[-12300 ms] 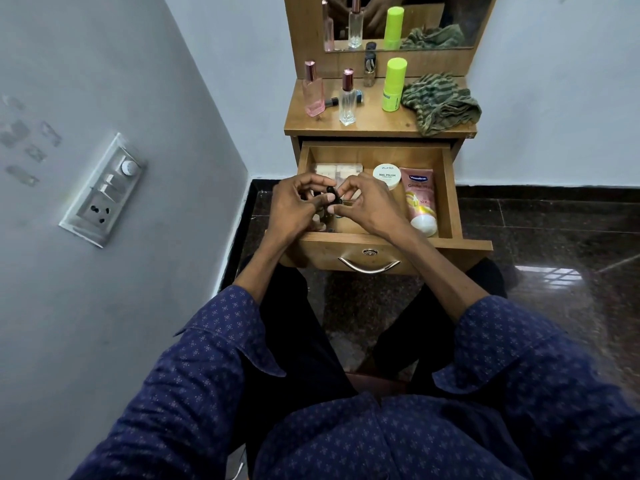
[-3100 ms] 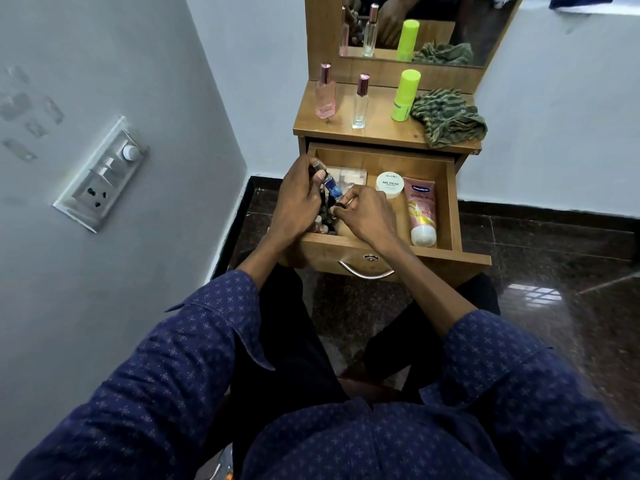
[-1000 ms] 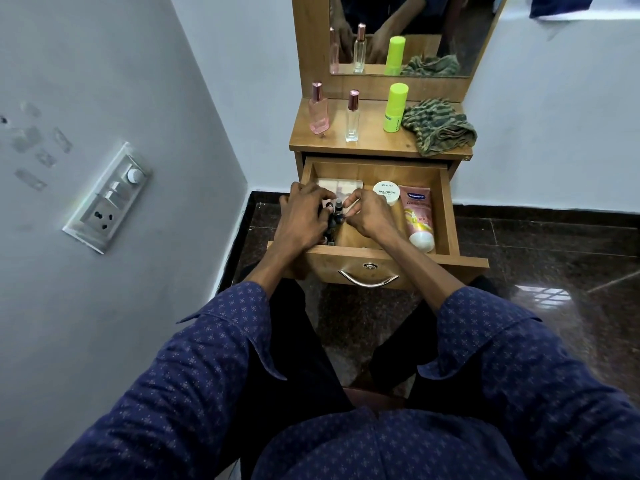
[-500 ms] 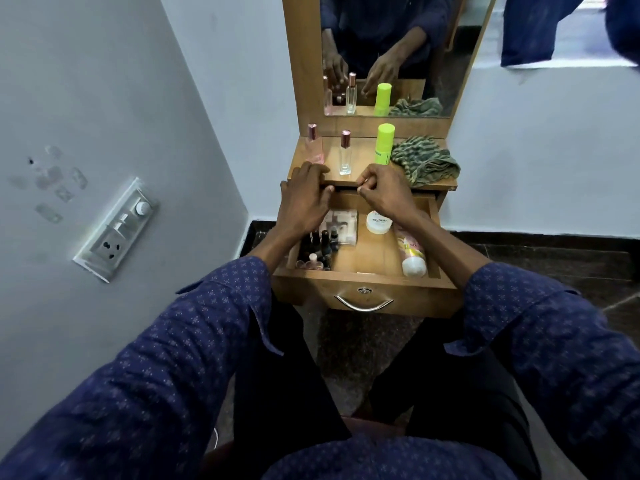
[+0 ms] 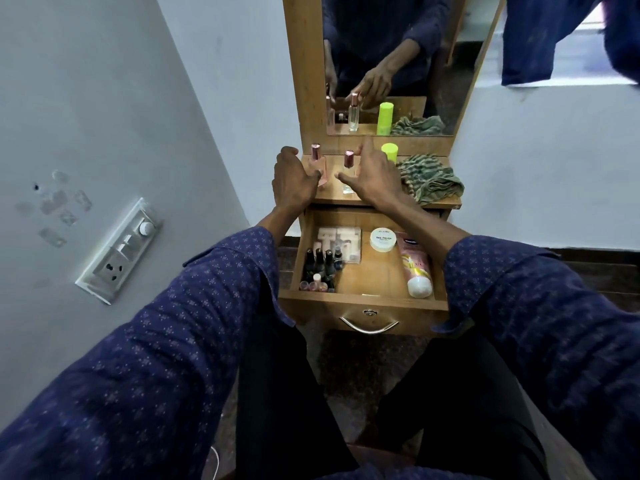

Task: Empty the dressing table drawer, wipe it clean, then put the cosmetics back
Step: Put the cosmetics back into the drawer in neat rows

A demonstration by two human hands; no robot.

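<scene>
The wooden drawer (image 5: 363,302) stands pulled out below the dressing table top (image 5: 441,203). Inside it are several small nail polish bottles (image 5: 319,268) at the front left, a clear packet (image 5: 341,241), a white jar (image 5: 382,239) and a pink tube (image 5: 416,268). My left hand (image 5: 291,180) hovers over the table top with its thumb against a pink perfume bottle (image 5: 318,162). Fingers spread, my right hand (image 5: 371,176) sits beside a clear bottle (image 5: 348,166). Neither hand grips anything. A lime-green bottle (image 5: 390,150) stands partly behind my right hand.
A striped green cloth (image 5: 431,180) lies on the table's right side. The mirror (image 5: 398,46) rises behind the bottles. A switchboard (image 5: 119,252) sticks out from the wall close on the left. My knees are under the drawer's handle (image 5: 369,328).
Both hands have left the drawer and risen to the table top, opening near the two perfume bottles. The nail polish bottles now stand grouped in the drawer's front left.
</scene>
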